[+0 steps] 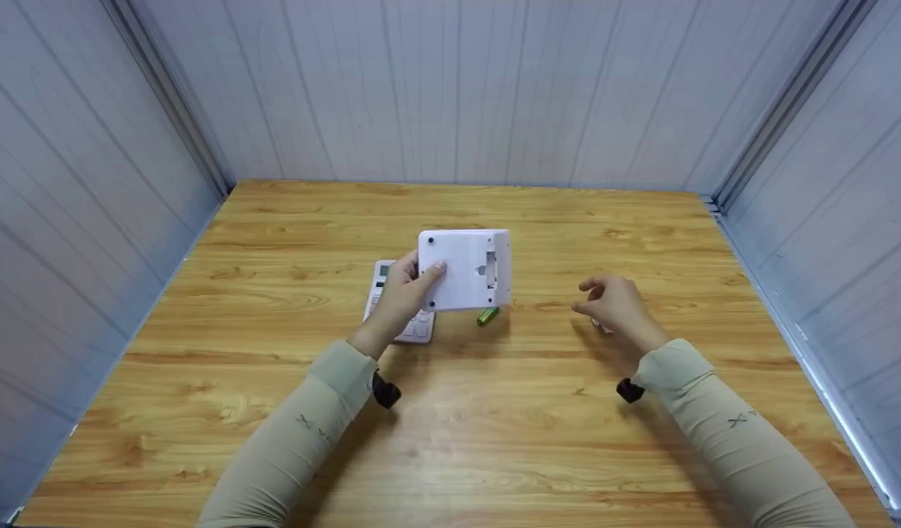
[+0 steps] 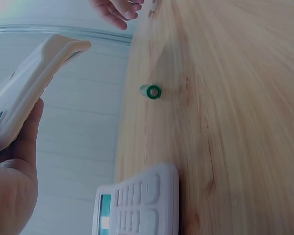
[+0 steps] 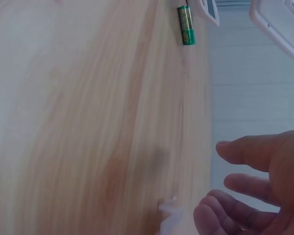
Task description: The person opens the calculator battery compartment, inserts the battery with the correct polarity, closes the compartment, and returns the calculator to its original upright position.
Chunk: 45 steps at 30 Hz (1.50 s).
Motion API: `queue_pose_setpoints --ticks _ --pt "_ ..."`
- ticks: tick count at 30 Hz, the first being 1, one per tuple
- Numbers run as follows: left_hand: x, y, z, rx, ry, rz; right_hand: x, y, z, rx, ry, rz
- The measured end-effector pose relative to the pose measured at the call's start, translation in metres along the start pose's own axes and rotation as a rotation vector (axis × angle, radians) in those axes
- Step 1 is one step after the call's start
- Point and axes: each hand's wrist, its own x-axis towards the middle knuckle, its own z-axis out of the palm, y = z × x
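Observation:
My left hand (image 1: 404, 293) grips a white calculator (image 1: 459, 275) above the table, thumb across its back. That back faces me, and its small battery compartment (image 1: 491, 270) is uncovered, with no battery visible inside. A second white calculator (image 1: 417, 328) lies keys up on the table, partly hidden by the left hand and forearm. Below the held calculator is a green battery (image 1: 487, 316), also seen lying in the right wrist view (image 3: 186, 25). Held over the table at the right, my right hand (image 1: 618, 304) has loosely bent fingers with nothing between them. Beneath it lies a small whitish piece (image 3: 171, 219), its kind unclear.
The wooden table (image 1: 494, 425) is bounded by pale panel walls at the back (image 1: 450, 95), left and right. A dark wrist device (image 1: 386, 390) hangs under the left cuff, and another (image 1: 629, 390) under the right one.

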Motion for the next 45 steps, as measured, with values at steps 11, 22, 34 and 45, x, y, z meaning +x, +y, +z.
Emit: queue_pose_setpoints --ticks 11,22,34,45 --pt "-0.003 0.002 -0.025 0.019 0.068 -0.002 0.007 -0.022 0.018 0.01 0.003 -0.096" --pt "-0.007 -0.002 -0.046 0.03 0.094 0.0 0.016 -0.054 0.047 -0.014 -0.05 -0.17" --pt "-0.014 -0.003 -0.062 0.032 0.133 0.012 0.02 -0.07 0.073 -0.05 -0.13 -0.217" --pt "-0.018 -0.003 -0.072 0.041 0.117 -0.004 0.03 -0.08 0.093 -0.056 -0.222 -0.238"
